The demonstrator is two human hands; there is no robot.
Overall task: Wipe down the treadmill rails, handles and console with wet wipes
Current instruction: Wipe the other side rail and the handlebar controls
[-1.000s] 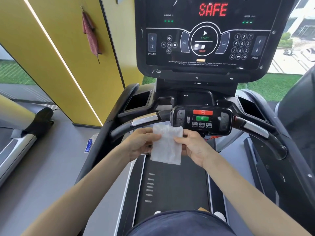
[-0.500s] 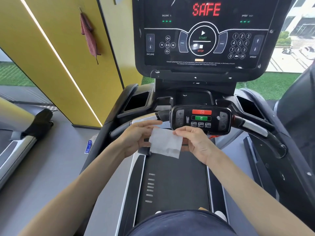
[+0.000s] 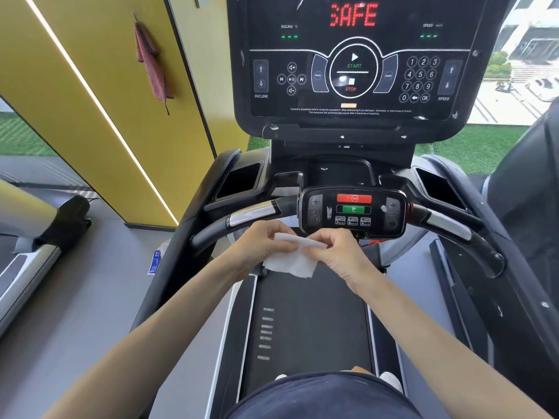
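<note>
We hold the wipe (image 3: pixel 292 263) between both hands, our left hand (image 3: pixel 261 243) pinching its left edge and our right hand (image 3: pixel 340 252) pinching its folded top edge. It hangs over the belt (image 3: pixel 308 325), just below the keypad (image 3: pixel 352 211) and left handle (image 3: pixel 251 214). Above stands the console (image 3: pixel 351 74), reading SAFE.

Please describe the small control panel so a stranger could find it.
Start at the big console showing red SAFE. Below it runs a curved handlebar; the small panel sits at its middle. Only it has a red bar over a green bar.
</note>
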